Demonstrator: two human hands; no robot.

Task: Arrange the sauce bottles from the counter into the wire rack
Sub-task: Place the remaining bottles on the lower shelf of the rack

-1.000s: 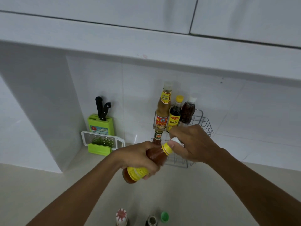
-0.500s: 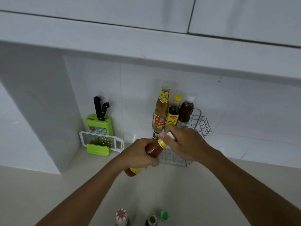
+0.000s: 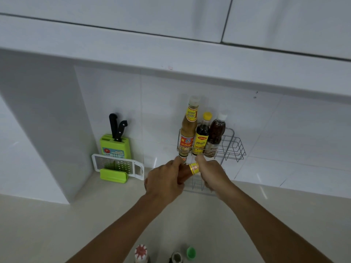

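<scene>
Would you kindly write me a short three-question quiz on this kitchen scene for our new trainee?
1. How many bottles stand in the upper tier of the wire rack?
2. True or false: the left hand and right hand both hold the orange-brown sauce bottle.
3. What holds the two black-handled knives: A) grater, B) green knife block, C) rack?

Key: 1. three; 2. true; 3. B
</scene>
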